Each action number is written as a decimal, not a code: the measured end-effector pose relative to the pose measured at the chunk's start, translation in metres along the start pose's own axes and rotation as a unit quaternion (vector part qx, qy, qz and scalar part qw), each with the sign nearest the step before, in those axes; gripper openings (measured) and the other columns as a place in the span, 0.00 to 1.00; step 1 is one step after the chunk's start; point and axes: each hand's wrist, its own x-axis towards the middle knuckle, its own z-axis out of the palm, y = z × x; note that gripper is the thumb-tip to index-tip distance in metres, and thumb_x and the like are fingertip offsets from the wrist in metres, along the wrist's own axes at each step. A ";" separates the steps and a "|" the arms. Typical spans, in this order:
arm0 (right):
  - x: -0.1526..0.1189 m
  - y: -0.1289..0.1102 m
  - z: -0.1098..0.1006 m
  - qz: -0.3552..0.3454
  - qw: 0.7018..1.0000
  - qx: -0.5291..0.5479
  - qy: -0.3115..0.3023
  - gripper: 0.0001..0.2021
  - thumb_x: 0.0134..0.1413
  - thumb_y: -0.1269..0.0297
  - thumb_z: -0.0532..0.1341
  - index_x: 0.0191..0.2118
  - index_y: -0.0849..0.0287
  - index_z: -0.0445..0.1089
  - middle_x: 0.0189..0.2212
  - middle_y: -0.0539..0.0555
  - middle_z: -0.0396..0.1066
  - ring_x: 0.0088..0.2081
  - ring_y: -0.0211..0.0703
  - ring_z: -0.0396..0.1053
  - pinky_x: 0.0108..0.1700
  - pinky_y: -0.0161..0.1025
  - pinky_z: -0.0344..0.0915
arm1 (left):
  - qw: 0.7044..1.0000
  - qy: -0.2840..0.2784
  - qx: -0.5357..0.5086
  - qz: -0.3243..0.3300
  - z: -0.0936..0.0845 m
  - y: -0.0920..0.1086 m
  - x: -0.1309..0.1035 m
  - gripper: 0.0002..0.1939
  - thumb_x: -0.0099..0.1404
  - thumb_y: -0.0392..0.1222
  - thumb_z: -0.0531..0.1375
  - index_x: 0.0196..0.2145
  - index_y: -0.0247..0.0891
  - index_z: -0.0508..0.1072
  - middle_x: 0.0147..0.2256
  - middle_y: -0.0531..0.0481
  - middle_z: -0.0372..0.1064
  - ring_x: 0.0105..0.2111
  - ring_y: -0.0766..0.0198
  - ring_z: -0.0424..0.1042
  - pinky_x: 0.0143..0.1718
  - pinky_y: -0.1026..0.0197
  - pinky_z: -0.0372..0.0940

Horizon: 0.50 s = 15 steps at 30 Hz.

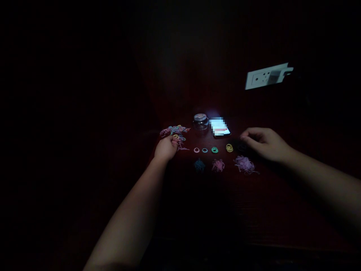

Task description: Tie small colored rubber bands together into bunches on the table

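At the near edge of a mixed pile of small coloured hair ties, my left hand has its fingers pinched together; what lies between them is hidden. My right hand is closed in a pinch just above some black hair ties, hard to see in the dark. Between the hands runs a row of sorted ties: pink, blue, green and yellow. Nearer to me lie tangled heaps of thin bands: dark teal, pink and purple.
A clear lidded jar stands behind the row, beside a lit phone. A white power socket with a plug is on the wall at the back right. The dark red table is dimly lit.
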 end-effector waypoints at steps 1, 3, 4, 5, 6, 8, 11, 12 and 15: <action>0.000 0.000 0.000 -0.001 1.000 0.000 -0.001 0.14 0.56 0.52 0.58 0.30 0.57 0.70 0.25 0.53 0.70 0.27 0.44 0.66 0.28 0.40 0.62 | 1.000 0.004 0.003 -0.003 -0.001 0.000 0.000 0.10 0.62 0.39 0.56 0.37 0.42 0.76 0.38 0.47 0.77 0.35 0.59 0.74 0.39 0.62 0.66; 0.000 0.001 0.001 -0.002 1.000 0.002 -0.002 0.14 0.56 0.52 0.58 0.29 0.57 0.70 0.25 0.53 0.69 0.26 0.43 0.66 0.28 0.40 0.61 | 1.000 0.011 0.009 -0.006 -0.002 0.000 0.000 0.10 0.62 0.39 0.55 0.38 0.41 0.76 0.37 0.47 0.77 0.35 0.59 0.74 0.39 0.62 0.66; 0.000 0.001 0.001 -0.002 1.000 0.003 -0.003 0.14 0.56 0.52 0.57 0.29 0.57 0.69 0.25 0.52 0.69 0.26 0.43 0.65 0.27 0.40 0.61 | 1.000 0.016 0.012 -0.007 -0.002 0.001 0.000 0.11 0.62 0.39 0.55 0.38 0.41 0.76 0.37 0.47 0.77 0.35 0.59 0.74 0.39 0.62 0.66; 0.000 0.001 0.001 -0.002 1.000 0.004 -0.004 0.14 0.57 0.52 0.57 0.30 0.57 0.69 0.25 0.52 0.69 0.26 0.42 0.65 0.27 0.39 0.61 | 1.000 0.020 0.014 -0.006 -0.002 0.001 0.000 0.11 0.62 0.39 0.55 0.38 0.41 0.76 0.37 0.47 0.77 0.34 0.59 0.74 0.40 0.62 0.66; 0.000 0.001 0.001 -0.001 1.000 0.004 -0.005 0.14 0.57 0.52 0.57 0.30 0.57 0.69 0.25 0.52 0.69 0.26 0.42 0.65 0.27 0.39 0.60 | 1.000 0.024 0.016 -0.003 -0.003 0.002 0.000 0.11 0.62 0.39 0.55 0.38 0.41 0.76 0.37 0.47 0.77 0.34 0.59 0.74 0.40 0.62 0.66; 0.000 0.001 0.002 -0.001 1.000 0.001 -0.004 0.14 0.57 0.52 0.57 0.30 0.58 0.70 0.24 0.52 0.69 0.26 0.42 0.65 0.27 0.38 0.60 | 0.999 0.026 0.020 -0.001 -0.003 0.003 0.000 0.11 0.62 0.40 0.54 0.39 0.41 0.76 0.37 0.47 0.77 0.34 0.60 0.74 0.39 0.62 0.65; 0.000 -0.001 0.002 -0.002 1.000 -0.009 0.000 0.15 0.56 0.52 0.57 0.29 0.58 0.70 0.24 0.52 0.69 0.25 0.42 0.65 0.26 0.38 0.59 | 0.999 -0.008 0.030 -0.020 -0.003 0.004 0.001 0.10 0.62 0.41 0.55 0.37 0.42 0.75 0.37 0.48 0.77 0.35 0.60 0.74 0.38 0.63 0.65; 0.000 -0.001 0.002 -0.002 1.000 -0.011 -0.001 0.15 0.56 0.52 0.57 0.29 0.58 0.70 0.24 0.52 0.68 0.25 0.41 0.65 0.26 0.38 0.59 | 0.999 -0.029 0.035 -0.030 -0.003 0.004 0.001 0.09 0.61 0.42 0.56 0.36 0.42 0.75 0.36 0.48 0.77 0.35 0.59 0.74 0.38 0.63 0.65; 0.000 -0.002 0.003 -0.003 1.000 -0.013 -0.005 0.15 0.57 0.52 0.56 0.29 0.58 0.69 0.24 0.52 0.68 0.25 0.41 0.64 0.26 0.38 0.60 | 0.994 -0.072 0.059 -0.056 -0.002 0.003 0.002 0.08 0.60 0.44 0.56 0.33 0.42 0.75 0.35 0.47 0.77 0.35 0.58 0.74 0.37 0.62 0.64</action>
